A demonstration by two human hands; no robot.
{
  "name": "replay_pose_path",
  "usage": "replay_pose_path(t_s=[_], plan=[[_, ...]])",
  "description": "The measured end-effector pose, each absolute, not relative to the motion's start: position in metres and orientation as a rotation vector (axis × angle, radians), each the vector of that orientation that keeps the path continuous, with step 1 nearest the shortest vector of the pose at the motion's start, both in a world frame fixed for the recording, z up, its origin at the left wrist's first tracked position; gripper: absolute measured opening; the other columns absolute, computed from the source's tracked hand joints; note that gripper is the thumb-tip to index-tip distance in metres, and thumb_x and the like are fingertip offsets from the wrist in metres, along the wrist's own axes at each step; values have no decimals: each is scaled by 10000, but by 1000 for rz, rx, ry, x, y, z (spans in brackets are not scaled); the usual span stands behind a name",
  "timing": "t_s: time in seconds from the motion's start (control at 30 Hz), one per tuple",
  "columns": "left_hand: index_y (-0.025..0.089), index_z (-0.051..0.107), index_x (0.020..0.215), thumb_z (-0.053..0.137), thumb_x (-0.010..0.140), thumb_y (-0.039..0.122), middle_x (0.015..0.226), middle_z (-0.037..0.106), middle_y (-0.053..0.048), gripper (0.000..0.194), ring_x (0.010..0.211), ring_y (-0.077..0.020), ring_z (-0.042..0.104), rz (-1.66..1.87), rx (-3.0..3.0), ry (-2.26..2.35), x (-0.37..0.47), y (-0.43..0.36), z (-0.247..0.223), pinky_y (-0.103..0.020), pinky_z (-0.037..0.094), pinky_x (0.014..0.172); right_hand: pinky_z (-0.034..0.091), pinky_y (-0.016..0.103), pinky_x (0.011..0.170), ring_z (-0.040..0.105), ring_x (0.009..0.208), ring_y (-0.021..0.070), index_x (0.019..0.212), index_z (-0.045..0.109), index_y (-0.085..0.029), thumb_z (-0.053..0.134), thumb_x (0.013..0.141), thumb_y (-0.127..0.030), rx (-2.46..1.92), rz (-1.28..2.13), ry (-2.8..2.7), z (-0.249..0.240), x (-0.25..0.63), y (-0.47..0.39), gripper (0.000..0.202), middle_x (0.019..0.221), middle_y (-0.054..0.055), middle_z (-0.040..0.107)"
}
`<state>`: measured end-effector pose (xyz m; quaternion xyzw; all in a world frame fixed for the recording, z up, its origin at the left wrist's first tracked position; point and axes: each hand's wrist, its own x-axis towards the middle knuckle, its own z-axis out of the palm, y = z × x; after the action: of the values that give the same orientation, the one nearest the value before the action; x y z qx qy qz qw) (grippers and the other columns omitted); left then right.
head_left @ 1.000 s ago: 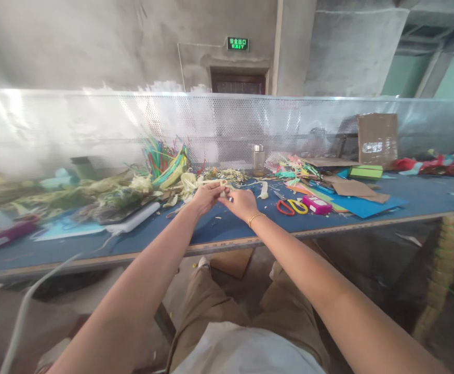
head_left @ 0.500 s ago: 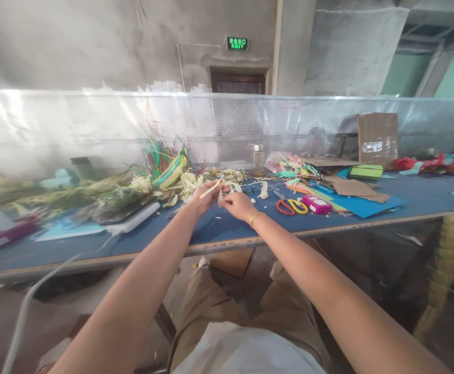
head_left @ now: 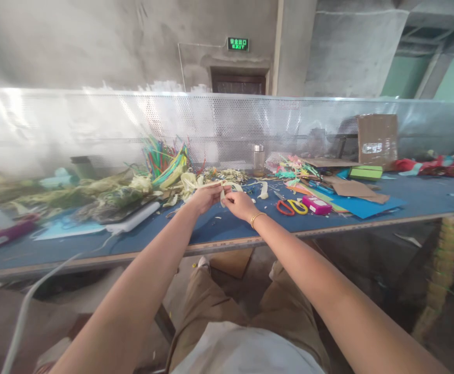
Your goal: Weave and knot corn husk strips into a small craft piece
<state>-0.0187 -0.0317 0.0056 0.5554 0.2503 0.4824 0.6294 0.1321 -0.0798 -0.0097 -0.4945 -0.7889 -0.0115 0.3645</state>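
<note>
My left hand (head_left: 207,197) is closed on a thin pale strip (head_left: 211,185) that lies along its fingers, over the blue tabletop near the middle of the view. Close beside it on the right, my right hand (head_left: 241,205), with a gold bracelet at the wrist, pinches a pale ribbon-like piece (head_left: 223,195). The fingertips of both hands nearly meet. Behind them lie pale curled husk-like pieces (head_left: 190,182). To the right of my right hand are scissors (head_left: 291,207) with red and yellow handles and a magenta box (head_left: 317,204).
A bottle (head_left: 258,160) stands behind my hands. Colourful stems (head_left: 164,161) and greenish fibre (head_left: 114,195) are heaped on the left, near a white power strip (head_left: 133,218). Cardboard and blue sheets (head_left: 367,203) lie right. A perforated metal screen (head_left: 235,122) runs behind the table.
The strip in my left hand has turned from a slant to nearly level, and the left fingers have rotated with it. My right hand has shifted very slightly to the right.
</note>
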Motion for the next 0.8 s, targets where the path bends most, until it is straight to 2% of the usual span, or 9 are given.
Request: replay_pose_path(t_s=[0.43,0.6,0.8], plan=[[135,634,918,625,747,72,909,723,-104,183,792,-164,685,1122,1189,649,-17,-34,8,-236,528,653,247,231,557,424,569,97,699,661,-184,513,862,-312,-1214,17,-2081,-11,132,-79,254,612,-21,549],[131,630,915,617,729,41,864,723,-101,207,774,-169,690,1158,1140,634,-16,-37,10,-260,544,680,250,224,547,404,534,86,702,671,-180,517,866,-311,-1152,86,-2147,-13,131,-79,260,565,-35,522],[136,647,944,658,701,52,861,723,-100,257,778,-165,690,1156,1167,620,-18,-36,10,-243,541,682,277,219,552,449,535,83,683,655,-168,521,867,-296,-1089,189,-2227,-14,131,-79,261,582,-23,573]])
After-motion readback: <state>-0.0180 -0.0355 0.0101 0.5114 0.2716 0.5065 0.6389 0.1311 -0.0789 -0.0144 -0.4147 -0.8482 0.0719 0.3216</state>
